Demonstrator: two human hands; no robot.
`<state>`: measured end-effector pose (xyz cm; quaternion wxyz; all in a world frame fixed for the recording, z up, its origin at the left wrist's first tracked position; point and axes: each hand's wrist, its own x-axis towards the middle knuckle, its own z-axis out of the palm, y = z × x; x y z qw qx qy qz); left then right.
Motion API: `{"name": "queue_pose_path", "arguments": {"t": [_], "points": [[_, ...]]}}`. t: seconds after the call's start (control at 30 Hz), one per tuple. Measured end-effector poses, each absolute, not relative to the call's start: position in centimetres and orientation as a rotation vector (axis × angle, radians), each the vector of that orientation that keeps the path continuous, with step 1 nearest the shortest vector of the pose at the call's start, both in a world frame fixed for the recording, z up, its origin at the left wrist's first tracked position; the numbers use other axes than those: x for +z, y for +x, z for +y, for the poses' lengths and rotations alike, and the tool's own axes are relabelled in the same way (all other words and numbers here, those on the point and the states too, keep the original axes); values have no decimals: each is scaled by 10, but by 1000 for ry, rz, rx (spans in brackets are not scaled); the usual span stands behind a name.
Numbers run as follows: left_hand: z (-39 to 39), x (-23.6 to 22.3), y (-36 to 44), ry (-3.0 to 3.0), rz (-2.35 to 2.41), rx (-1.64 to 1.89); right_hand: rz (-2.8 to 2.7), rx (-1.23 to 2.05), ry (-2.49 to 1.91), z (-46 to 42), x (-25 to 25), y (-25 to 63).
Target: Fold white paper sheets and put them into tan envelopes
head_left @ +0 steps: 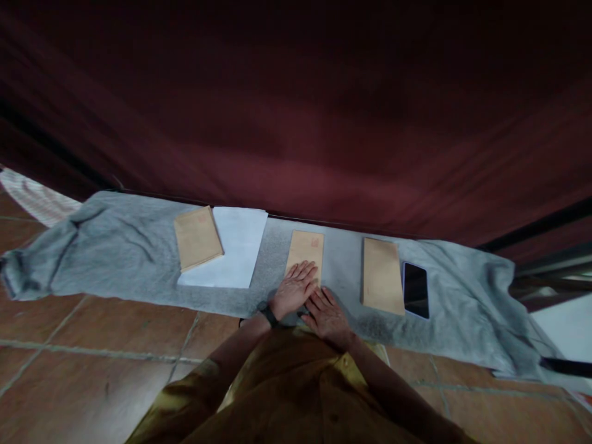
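Observation:
A brown paper envelope (306, 244) with a small reddish mark near its top lies on the grey cloth in front of me. My left hand (295, 288) rests flat on its lower part, fingers stretched out, a dark watch on the wrist. Beside it, my right hand (329, 319) lies flat with fingers extended, its fingertips at the envelope's lower right edge. The two hands touch or nearly touch. They hide the envelope's bottom part.
At left, a stack of brown envelopes (198, 238) overlaps white paper sheets (238, 246). To the right lie another brown envelope stack (382, 275) and a phone (416, 290). A grey cloth (124, 246) lies under everything. Dark red fabric (296, 135) rises behind; tiled floor (115, 327) shows in front.

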<state>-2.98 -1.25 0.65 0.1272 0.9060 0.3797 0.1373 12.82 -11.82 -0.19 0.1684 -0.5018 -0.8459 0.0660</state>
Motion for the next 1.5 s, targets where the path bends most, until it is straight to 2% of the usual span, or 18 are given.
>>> {"name": "queue_pose_path", "arguments": {"t": [0.37,0.6,0.87,1.13,1.37,1.5], "points": [[55,3,19,2623,1247,207,-2372,180,-1482,-118,6,126],[27,6,-2,2659,1233,165,-2380,132,-1508,-117,-1,125],[-35,3,-58,2713,1402,328,-2375,145,-1483,-119,1,125],[-56,0,-74,2515,1695,508,-2303,158,-1512,-127,2,134],[-53,2,-63,2125,1680,825,-2278,190,-1558,-127,1,133],[-40,6,-61,1626,1578,978,-2261,211,-1608,-123,1,129]]}}
